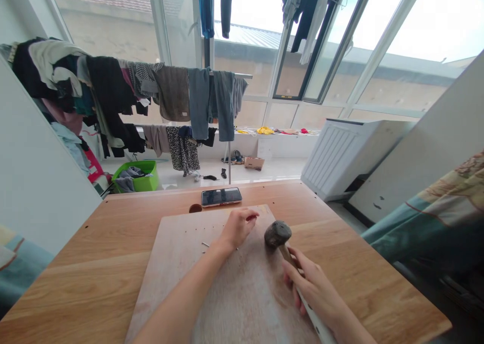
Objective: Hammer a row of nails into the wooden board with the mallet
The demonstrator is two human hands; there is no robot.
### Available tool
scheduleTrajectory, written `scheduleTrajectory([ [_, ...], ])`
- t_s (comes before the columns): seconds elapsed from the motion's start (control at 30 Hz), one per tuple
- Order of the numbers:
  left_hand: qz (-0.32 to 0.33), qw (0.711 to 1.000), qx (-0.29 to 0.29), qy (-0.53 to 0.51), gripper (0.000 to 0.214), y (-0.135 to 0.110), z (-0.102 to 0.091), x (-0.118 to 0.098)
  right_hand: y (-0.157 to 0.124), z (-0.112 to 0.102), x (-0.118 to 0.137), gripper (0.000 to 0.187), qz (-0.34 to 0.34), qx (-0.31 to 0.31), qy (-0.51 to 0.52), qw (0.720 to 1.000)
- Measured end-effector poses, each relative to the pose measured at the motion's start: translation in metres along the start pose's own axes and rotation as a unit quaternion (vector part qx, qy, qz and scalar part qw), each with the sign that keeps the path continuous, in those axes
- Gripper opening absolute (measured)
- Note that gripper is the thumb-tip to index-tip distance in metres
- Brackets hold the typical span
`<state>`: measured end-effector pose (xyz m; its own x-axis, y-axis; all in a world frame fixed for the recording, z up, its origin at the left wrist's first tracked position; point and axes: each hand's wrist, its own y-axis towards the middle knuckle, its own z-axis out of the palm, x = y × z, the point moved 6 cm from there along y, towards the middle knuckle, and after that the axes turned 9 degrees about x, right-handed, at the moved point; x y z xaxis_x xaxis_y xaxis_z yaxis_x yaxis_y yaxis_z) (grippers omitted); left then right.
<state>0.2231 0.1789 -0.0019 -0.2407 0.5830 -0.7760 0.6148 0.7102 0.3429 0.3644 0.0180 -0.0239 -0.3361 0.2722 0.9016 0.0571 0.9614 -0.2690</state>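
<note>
My right hand (308, 278) is closed around the wooden handle of a hammer (278, 234). Its dark, blocky head rests over, or just above, the right side of a pale wooden board (177, 283); whether it touches I cannot tell. Over the board's far part, my left hand (239, 226) has its fingers curled in and pinched together; what is between them, if anything, is too small to make out. Left of that wrist lies a thin nail (205, 244), with other small bits near it. A row of small dark dots marks the board's far side.
The board lies on a wooden table (86, 278). Beyond its far edge are a phone (221, 196) and a small round brown cup-like thing (195, 208). Farther off stand a laundry rack (174, 94), a green tub (145, 176) and a white appliance (340, 152). A curtain (427, 223) hangs right.
</note>
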Motion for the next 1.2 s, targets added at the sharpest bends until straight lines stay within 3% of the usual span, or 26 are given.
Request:
scheduleTrajectory([
  [0.17, 0.012, 1.0, -0.001, 0.025, 0.022, -0.002, 0.001, -0.002, 0.013, -0.003, 0.015, 0.026, -0.029, 0.026, 0.063, 0.997],
  [0.33, 0.003, 0.999, 0.014, 0.042, 0.025, -0.003, 0.004, -0.001, 0.044, -0.012, 0.039, 0.03, -0.068, -0.008, 0.121, 0.99],
  [0.5, -0.039, 0.999, 0.007, 0.02, 0.04, -0.001, 0.006, 0.006, 0.069, -0.017, 0.059, 0.032, -0.088, -0.03, 0.148, 0.985],
  [0.67, -0.05, 0.999, 0.0, -0.011, 0.035, 0.0, 0.006, 0.007, 0.062, -0.013, 0.061, 0.033, -0.103, -0.043, 0.141, 0.984],
  [0.9, -0.053, 0.998, -0.012, -0.024, 0.032, 0.0, 0.003, 0.006, 0.052, -0.008, 0.061, 0.037, -0.101, 0.008, 0.124, 0.987],
  [1.2, -0.034, 0.999, 0.001, -0.037, 0.032, 0.0, 0.002, 0.0, 0.047, -0.002, 0.068, 0.03, -0.118, 0.021, 0.1, 0.988],
])
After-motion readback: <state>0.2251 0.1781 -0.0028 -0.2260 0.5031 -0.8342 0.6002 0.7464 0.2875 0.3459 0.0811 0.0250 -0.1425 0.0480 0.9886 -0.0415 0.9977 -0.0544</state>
